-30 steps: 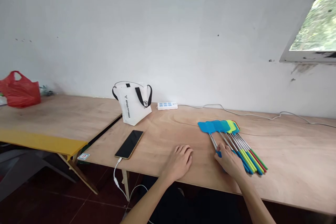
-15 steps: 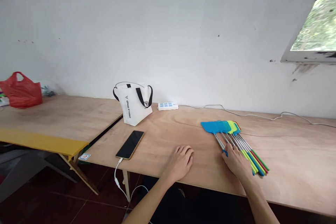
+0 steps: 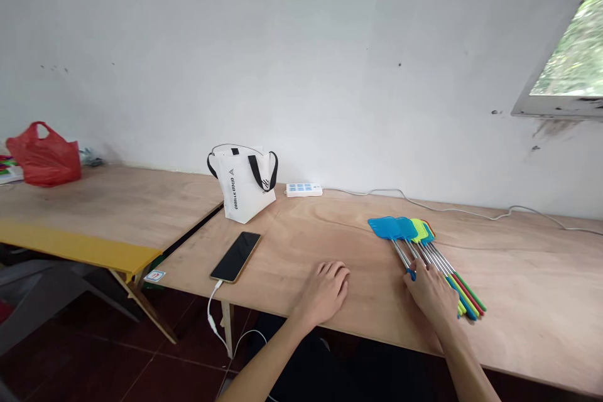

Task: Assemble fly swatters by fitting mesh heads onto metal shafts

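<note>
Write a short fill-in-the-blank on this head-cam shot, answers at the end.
1. The right hand is on the fly swatters, whose leftmost head is ____.
2. The left hand rests on the wooden table, to the ____ of the smartphone.
3. The white tote bag has ____ handles.
4. The plastic bag on the yellow-edged table is ____.
Missing words: blue; right; black; red.

2 wooden tables [image 3: 532,295] stand along a marked pale wall [image 3: 301,63] with 1 bright window [image 3: 572,53], above dark-red floor tiles [image 3: 162,374].
</note>
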`<state>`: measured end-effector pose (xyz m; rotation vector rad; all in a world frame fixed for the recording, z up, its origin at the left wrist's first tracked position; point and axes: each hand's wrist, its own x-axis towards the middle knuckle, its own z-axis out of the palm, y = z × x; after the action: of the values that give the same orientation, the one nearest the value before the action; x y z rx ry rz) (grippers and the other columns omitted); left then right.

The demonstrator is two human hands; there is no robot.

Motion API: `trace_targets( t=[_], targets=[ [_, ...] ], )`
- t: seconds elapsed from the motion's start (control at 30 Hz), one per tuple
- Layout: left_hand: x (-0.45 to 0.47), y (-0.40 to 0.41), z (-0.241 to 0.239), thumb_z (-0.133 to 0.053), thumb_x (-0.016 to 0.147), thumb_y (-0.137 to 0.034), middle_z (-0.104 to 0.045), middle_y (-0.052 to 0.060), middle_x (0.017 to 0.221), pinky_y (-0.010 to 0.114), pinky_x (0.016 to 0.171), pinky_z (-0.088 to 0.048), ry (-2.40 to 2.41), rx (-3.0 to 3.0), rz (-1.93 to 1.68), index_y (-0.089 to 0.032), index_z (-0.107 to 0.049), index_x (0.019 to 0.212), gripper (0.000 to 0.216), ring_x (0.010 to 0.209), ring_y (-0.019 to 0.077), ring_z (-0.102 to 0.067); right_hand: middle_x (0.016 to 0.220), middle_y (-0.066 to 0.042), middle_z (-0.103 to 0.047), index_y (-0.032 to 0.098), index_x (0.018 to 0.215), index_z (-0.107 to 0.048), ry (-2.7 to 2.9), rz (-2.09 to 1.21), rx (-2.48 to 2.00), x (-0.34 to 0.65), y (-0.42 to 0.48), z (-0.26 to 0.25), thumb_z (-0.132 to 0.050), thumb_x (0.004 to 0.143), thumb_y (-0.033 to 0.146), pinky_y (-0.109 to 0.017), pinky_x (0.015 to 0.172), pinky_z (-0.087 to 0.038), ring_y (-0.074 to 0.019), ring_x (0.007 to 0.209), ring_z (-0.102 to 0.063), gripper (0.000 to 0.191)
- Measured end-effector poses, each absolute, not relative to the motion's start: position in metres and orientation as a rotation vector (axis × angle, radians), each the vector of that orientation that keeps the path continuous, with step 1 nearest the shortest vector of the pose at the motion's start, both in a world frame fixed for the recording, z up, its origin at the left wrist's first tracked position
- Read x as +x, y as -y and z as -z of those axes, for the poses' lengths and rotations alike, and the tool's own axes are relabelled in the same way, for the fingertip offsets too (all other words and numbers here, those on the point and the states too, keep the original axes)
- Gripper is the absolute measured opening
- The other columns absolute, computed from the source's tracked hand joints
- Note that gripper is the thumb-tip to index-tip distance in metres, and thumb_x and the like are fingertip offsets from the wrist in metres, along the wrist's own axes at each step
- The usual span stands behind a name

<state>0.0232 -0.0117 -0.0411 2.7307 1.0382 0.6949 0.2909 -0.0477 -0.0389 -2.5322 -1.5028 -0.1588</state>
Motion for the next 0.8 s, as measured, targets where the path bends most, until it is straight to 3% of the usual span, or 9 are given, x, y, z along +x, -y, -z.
trace_targets(
  t=[0.33,0.5,0.8],
  targets=[
    [0.0236,0.0118,0.0409,-0.042,0.102,-0.022,-0.064,0.006,0.127,0.040,0.105,-0.044,-1.038,2.740,-0.715,-0.023,-0.059,0.121,0.025,0.121,0.0233,-0.058,0.107,-0.010,-0.063,0.021,0.109,-0.062,1.489,0.267,-2.558,0.2925,0.0498,0.0383,-0.039,0.099,0.028,-0.032,0.063,-0.043,-0.0258,0.094,-0.067,0.026],
    [0.0236,0.0107,0.0428,-0.040,0.103,-0.023,-0.064,0.006,0.128,0.042,0.106,-0.044,-1.028,2.736,-0.721,-0.024,-0.060,0.122,0.027,0.121,0.0239,-0.058,0.110,-0.014,-0.062,0.020,0.116,-0.063,1.504,0.361,-2.545,0.2927,0.0465,0.0434,-0.038,0.100,0.027,-0.034,0.070,-0.047,-0.0298,0.111,-0.061,0.031],
    [0.0240,0.0098,0.0458,-0.041,0.103,-0.022,-0.063,0.006,0.129,0.040,0.107,-0.044,-1.032,2.744,-0.734,-0.024,-0.058,0.123,0.027,0.122,0.0227,-0.058,0.109,-0.017,-0.059,0.017,0.114,-0.067,1.527,0.348,-2.577,0.2933,0.0443,0.0461,-0.037,0.101,0.033,-0.036,0.072,-0.048,-0.0311,0.105,-0.062,0.036]
  ],
)
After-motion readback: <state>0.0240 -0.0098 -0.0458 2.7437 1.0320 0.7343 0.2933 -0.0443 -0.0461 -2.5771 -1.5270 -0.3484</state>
